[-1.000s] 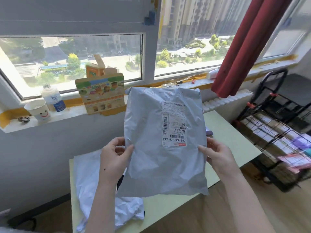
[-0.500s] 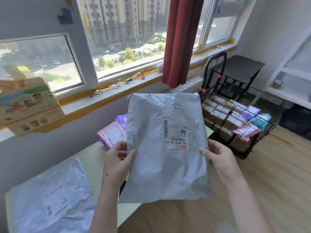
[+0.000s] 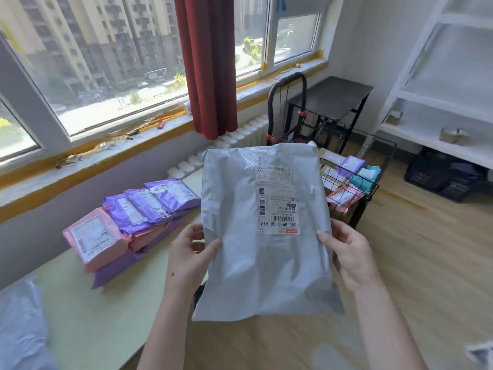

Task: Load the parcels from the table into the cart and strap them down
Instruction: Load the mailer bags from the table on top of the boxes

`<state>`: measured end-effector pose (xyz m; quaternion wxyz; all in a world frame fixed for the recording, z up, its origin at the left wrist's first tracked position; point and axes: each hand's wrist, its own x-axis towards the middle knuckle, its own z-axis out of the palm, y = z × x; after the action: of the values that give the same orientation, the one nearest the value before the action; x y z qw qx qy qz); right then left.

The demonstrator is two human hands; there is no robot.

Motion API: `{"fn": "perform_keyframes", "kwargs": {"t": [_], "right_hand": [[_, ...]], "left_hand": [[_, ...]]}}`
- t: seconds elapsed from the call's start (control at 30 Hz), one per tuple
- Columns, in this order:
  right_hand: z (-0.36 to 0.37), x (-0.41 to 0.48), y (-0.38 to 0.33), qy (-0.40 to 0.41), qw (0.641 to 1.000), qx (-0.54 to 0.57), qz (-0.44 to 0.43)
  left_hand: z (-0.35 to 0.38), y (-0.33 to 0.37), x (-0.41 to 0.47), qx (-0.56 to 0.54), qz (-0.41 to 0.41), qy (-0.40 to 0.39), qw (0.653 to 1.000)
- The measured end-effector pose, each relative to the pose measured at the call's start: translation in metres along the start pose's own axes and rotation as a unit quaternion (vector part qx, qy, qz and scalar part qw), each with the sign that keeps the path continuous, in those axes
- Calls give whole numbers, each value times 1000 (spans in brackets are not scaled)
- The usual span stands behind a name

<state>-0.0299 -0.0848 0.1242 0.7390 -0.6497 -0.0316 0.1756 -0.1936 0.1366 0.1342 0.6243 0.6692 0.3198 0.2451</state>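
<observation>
Parcel (image 3: 240, 268) upright, left hand (image 3: 190, 260) and right hand (image 3: 350, 256) gripping its sides.

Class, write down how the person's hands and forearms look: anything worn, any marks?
The left hand and the right hand are bare: no gloves, rings or watch show. The forearms are bare too, with no sleeve in view. A small dark spot marks the back of the left hand.

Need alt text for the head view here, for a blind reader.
The left hand and right hand hold a grey parcel upright by its sides, shipping label facing the camera. On the table at left lie stacked pink and purple parcels; a black wire cart holding several parcels stands on the floor at right.
</observation>
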Motion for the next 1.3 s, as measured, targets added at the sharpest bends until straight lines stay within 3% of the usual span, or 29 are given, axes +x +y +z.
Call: {"fn": "perform_keyframes", "kwargs": {"t": [0.33,0.7,1.0,1.3], "right_hand": [[-39,47,2,39,999,8,31],[-27,153,-14,115,993,11,33],[-27,221,-21,168,985,-10,32],[-58,319,-35,168,985,-22,30]], "left_hand": [[60,12,48,23,-32,-61,997],[124,28,191,76,-10,-174,982],[175,23,271,117,-18,-208,971],[250,24,338,124,-32,-207,970]]}}
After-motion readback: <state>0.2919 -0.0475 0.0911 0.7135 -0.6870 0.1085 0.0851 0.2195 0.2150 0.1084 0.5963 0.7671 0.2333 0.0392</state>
